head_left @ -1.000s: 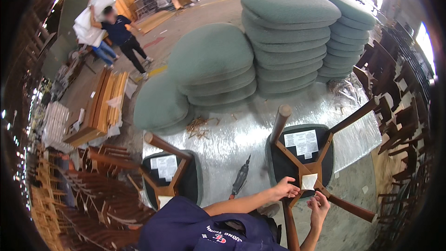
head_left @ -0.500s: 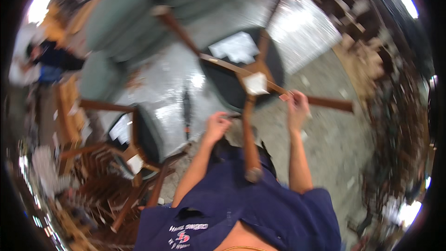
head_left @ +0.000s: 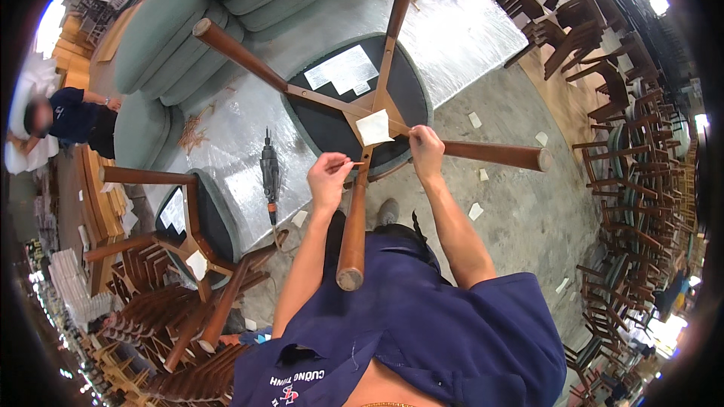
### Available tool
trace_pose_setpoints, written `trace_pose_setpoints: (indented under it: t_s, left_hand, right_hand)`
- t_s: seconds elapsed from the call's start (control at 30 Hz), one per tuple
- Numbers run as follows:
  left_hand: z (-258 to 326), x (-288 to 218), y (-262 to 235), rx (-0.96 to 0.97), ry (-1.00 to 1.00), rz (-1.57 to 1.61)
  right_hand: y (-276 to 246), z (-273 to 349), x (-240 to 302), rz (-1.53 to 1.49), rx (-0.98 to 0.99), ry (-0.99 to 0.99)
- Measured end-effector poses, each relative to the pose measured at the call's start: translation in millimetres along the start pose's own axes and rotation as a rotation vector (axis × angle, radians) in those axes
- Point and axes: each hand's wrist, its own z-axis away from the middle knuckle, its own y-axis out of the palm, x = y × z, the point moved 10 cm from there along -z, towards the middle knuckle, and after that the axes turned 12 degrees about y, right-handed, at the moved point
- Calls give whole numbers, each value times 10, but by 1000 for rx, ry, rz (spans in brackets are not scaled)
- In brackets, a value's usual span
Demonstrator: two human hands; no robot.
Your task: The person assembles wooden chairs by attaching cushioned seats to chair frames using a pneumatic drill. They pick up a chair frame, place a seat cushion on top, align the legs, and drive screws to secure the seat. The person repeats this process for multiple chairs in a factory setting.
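Pinched between thumb and forefinger, the left hand (head_left: 329,175) has a grip on a thin pale sliver that I cannot make out, held just left of the near leg (head_left: 353,234) of an upturned stool (head_left: 354,98). The right hand (head_left: 427,152) closes its grip around the base of the right leg (head_left: 494,155), close to where the four wooden legs meet. A square of white paper (head_left: 374,127) lies on that joint, just far of both hands and between them. The stool rests seat-down, its round black underside facing up with a white label (head_left: 345,70) on the far-left part.

It sits on a bench (head_left: 467,38) covered in shiny silver sheeting. A power drill (head_left: 270,175) lies on the sheeting to the left of the left hand, apart from it. Further left a second upturned stool (head_left: 192,234) lies at the bench edge. Stacks of green seat cushions (head_left: 173,38) fill the far-left part. Dark wooden chairs (head_left: 626,158) are stacked along the right, and another person (head_left: 64,117) stands at far left.
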Motion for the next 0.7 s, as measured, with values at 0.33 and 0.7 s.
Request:
trace_pose_setpoints:
  t_s: [0.33,0.7]
  left_hand:
    - [-165,-448,823,433,609,-700]
    - [-52,-449,852,419,832,-750]
  right_hand:
    - [23,108,58,101,147,-82]
    - [-254,624,-38,93,292,2]
